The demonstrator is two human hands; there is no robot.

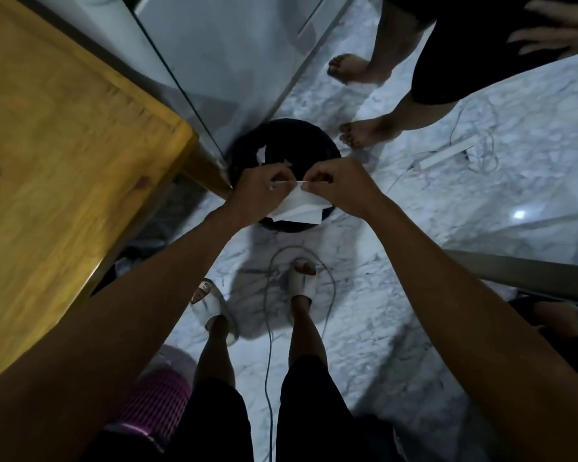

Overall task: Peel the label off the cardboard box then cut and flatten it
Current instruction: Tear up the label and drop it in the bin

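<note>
Both my hands hold a white sheet of label paper point(299, 208) over a round black bin point(291, 141) on the floor. My left hand point(264, 188) pinches the sheet's top edge from the left. Touching it from the right, my right hand point(339, 185) pinches the same edge. The sheet hangs folded below my fingers. White scraps point(262, 155) lie inside the bin. No cardboard box is in view.
A wooden table point(64, 161) fills the left. A white cabinet point(234, 45) stands behind the bin. Another person's bare feet point(364, 130) stand at the upper right. A power strip point(447, 155) with cords and a grey cable point(267, 328) lie on the marble floor. A pink basket point(154, 401) sits bottom left.
</note>
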